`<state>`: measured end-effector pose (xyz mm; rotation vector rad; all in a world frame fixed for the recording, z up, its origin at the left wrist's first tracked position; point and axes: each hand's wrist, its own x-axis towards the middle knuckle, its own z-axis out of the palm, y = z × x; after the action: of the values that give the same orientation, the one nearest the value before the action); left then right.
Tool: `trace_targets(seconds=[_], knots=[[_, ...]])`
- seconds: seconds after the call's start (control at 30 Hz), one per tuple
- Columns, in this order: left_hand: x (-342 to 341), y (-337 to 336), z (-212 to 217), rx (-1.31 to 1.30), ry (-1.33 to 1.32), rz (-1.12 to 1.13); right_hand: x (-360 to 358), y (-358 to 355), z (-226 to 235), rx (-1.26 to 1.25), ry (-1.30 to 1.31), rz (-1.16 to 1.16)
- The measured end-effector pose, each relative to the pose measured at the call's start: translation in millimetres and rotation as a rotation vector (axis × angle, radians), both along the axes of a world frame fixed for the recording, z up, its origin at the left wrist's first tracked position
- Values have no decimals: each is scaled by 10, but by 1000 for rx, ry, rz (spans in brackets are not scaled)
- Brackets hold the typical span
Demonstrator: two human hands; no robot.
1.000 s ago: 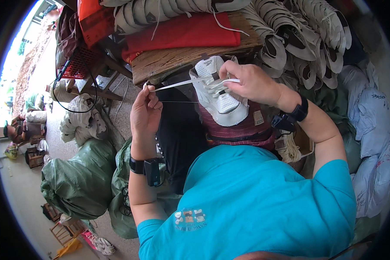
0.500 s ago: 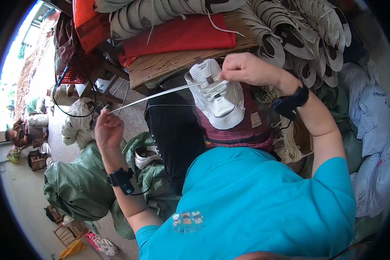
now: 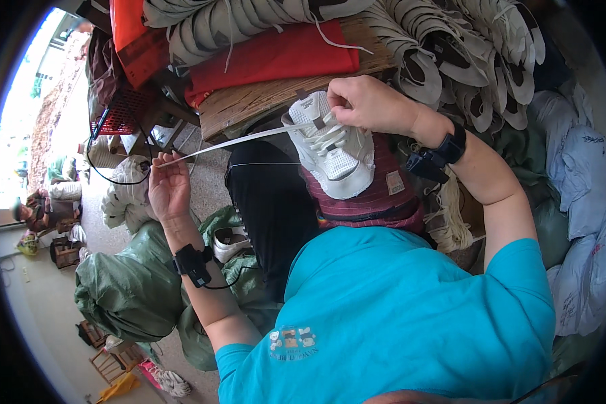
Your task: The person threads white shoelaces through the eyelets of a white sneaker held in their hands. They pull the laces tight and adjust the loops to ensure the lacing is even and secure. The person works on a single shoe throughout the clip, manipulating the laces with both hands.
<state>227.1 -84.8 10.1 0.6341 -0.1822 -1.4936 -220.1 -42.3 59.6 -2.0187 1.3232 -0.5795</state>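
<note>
A white shoe upper [image 3: 343,172] with a perforated toe and tongue rests on my lap, over maroon striped cloth [image 3: 390,158]. Flat white shoelace [image 3: 249,138] runs through its upper eyelets and stretches taut out to the left. At that far end my left hand [image 3: 170,187] pinches the lace between thumb and fingertips, palm turned up. My right hand [image 3: 367,104] is closed at the upper's top right edge, where the lace meets its fingers; the exact grip is partly hidden. Dark devices are strapped round both wrists.
Ahead stands a wooden bench [image 3: 249,108] with red cloth [image 3: 276,57] and stacked shoe uppers [image 3: 242,30]. More uppers [image 3: 451,54] hang at far right. Green sacks [image 3: 124,286] lie left, white sacks [image 3: 589,182] right. Loose laces [image 3: 451,222] hang beside my right thigh.
My left hand has risen slightly and its palm has turned upward, the lace still taut. My right hand has shifted a little left and up, its fingers less tightly curled.
</note>
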Motion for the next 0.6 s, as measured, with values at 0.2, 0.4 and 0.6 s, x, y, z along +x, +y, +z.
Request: trace_targets(seconds=[0.2, 0.4, 0.6], knots=[[-168, 90, -158, -7, 137, -177, 7, 152, -186, -220, 198, 44], [-374, 174, -175, 7, 162, -264, 60, 262, -292, -363, 272, -23], [-663, 216, -168, -99, 144, -341, -28, 204, -105, 415, -131, 51]])
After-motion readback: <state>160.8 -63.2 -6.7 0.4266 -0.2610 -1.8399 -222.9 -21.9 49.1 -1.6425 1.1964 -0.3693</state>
